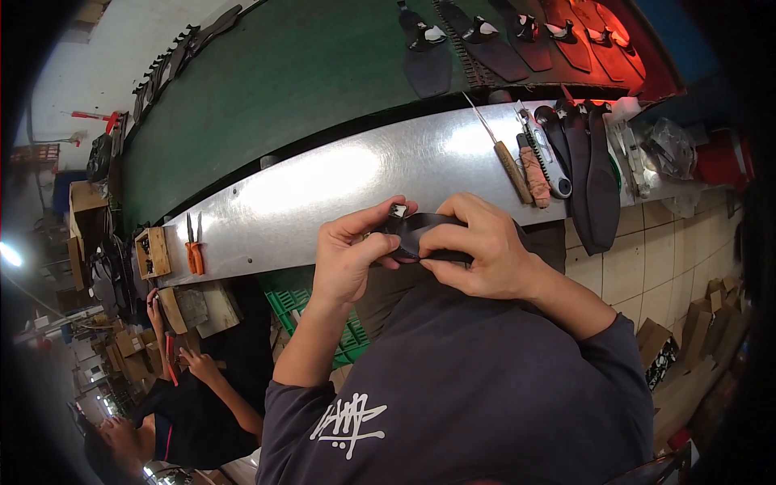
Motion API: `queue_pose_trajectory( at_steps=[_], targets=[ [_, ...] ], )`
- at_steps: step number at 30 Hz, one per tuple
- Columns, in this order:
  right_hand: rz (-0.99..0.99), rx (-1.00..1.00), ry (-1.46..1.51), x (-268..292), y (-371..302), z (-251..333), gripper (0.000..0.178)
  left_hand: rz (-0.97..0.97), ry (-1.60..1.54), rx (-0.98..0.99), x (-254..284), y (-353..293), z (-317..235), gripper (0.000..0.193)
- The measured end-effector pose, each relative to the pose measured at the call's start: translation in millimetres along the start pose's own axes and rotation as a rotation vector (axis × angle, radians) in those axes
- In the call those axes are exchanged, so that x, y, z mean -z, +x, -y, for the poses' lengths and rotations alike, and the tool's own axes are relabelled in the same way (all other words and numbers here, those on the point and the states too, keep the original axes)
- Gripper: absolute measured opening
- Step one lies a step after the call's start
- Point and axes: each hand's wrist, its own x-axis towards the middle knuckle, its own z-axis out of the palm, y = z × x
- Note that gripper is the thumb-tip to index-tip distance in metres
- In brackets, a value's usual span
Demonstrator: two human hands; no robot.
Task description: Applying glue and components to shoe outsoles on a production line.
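Observation:
Both of my hands hold a black sandal piece (pixel 422 226) in front of my chest, at the near edge of the metal table. My left hand (pixel 343 257) pinches its left end between thumb and fingers, where a small white patch shows. The fingers of my right hand (pixel 485 249) are closed on its curved black band, close to the left thumb. My palms and fingers hide much of the piece, so its full shape cannot be made out.
A metal table (pixel 307 174) borders a green conveyor belt (pixel 283 81) carrying black sandals (pixel 428 65). An awl (pixel 511 168), a utility knife (pixel 550 162) and black soles (pixel 600 186) lie right. Orange-handled pliers (pixel 194 255) and a wooden box (pixel 152 252) lie left, near a co-worker (pixel 202 404).

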Motion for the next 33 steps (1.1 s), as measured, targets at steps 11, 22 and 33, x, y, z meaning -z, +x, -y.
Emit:
queue_pose_trajectory(
  at_steps=[11, 22, 33],
  targets=[
    [-0.061, 0.200, -0.125, 0.3, -4.2, 6.1, 0.031, 0.034, -0.492, 0.263, -0.2, -3.0, -0.9, 0.047],
    [-0.081, -0.012, -0.068, -3.1, -8.6, 0.0, 0.017, 0.066, -0.075, 0.163, 3.8, -8.5, 5.6, 0.028],
    [-0.111, -0.034, -0.098, -8.0, -10.9, -1.9, 0.016, 0.104, 0.117, 0.086, -0.8, -10.5, 14.6, 0.024]
  ],
)
